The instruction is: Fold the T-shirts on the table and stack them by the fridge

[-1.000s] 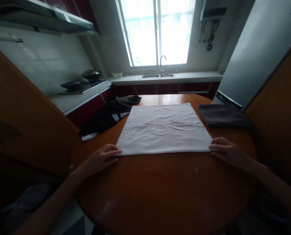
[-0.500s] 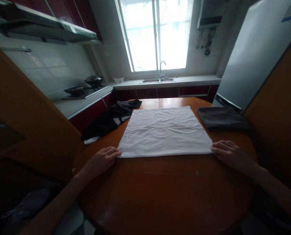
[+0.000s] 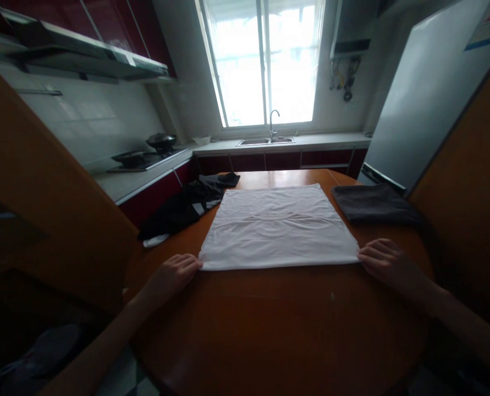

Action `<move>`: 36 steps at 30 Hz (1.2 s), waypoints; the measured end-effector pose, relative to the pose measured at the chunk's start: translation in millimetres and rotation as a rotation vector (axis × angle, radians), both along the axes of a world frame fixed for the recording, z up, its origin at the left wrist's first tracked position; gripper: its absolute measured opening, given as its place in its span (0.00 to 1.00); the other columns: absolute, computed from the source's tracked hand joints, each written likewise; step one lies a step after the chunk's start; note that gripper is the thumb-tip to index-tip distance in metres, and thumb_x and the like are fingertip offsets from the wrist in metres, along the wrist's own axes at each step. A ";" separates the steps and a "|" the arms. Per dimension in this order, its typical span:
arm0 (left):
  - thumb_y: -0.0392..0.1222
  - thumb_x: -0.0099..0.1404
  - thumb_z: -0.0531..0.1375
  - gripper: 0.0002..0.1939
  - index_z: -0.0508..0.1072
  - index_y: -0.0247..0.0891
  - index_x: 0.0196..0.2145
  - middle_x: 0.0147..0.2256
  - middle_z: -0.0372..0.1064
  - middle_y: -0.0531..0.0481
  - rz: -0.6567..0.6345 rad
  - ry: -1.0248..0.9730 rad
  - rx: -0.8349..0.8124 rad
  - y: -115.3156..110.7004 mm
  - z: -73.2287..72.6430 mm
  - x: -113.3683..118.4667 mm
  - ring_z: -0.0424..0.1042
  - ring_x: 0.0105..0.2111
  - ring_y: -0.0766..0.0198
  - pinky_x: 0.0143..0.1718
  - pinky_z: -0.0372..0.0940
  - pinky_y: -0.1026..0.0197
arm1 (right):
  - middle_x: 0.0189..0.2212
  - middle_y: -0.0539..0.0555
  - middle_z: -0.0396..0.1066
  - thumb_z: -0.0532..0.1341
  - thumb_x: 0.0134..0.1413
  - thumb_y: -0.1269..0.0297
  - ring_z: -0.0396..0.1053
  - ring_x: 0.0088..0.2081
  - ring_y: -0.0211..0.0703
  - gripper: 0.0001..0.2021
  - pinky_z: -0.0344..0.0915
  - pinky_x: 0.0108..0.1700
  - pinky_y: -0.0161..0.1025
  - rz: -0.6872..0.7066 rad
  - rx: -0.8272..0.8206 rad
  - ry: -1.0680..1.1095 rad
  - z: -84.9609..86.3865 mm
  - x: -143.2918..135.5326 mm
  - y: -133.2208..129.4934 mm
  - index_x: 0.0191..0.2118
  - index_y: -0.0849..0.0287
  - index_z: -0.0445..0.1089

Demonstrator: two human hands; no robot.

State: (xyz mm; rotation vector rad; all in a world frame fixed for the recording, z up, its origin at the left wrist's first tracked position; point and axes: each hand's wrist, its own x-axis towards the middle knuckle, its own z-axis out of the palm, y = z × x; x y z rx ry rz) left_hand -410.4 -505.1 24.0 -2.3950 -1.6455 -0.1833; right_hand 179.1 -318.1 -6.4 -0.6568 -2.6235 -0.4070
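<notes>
A folded white garment, seemingly a shirt, lies flat on the wooden table, with a few creases across its middle. At its near left corner, my left hand pinches the hem between thumb and fingers. My right hand grips the near right corner in the same way. Between the two hands the front edge runs almost straight. Both hands rest low, close to the tabletop.
Rumpled black clothing with white patches lies at the table's left edge. On the right is a folded dark grey cloth. Beyond the table are a counter with a sink, a stove with pans and a fridge.
The whole scene sits slightly lower in view, as my head has tilted up a little. Both hands stay at the same corners of the white shirt.
</notes>
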 end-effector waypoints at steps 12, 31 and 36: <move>0.36 0.69 0.53 0.11 0.76 0.43 0.37 0.37 0.75 0.49 -0.070 -0.186 0.010 -43.7 27.9 0.8 0.75 0.36 0.62 0.40 0.69 0.64 | 0.37 0.53 0.76 0.62 0.54 0.71 0.73 0.43 0.52 0.11 0.69 0.50 0.52 0.104 -0.133 0.228 15.0 17.1 -29.1 0.42 0.47 0.72; 0.50 0.62 0.66 0.10 0.79 0.41 0.36 0.38 0.76 0.53 0.188 -0.974 0.186 -50.5 88.8 -8.8 0.73 0.39 0.59 0.42 0.67 0.57 | 0.33 0.54 0.71 0.60 0.51 0.65 0.69 0.37 0.50 0.03 0.65 0.38 0.45 0.068 -0.554 0.962 83.4 1.2 -12.6 0.33 0.54 0.71; 0.55 0.60 0.67 0.26 0.75 0.30 0.48 0.40 0.75 0.48 0.344 -1.135 0.170 31.9 69.7 -30.4 0.70 0.36 0.63 0.39 0.67 0.61 | 0.26 0.50 0.67 0.58 0.49 0.61 0.62 0.28 0.40 0.08 0.58 0.29 0.36 -0.234 -0.590 0.986 84.0 -31.2 48.7 0.32 0.59 0.71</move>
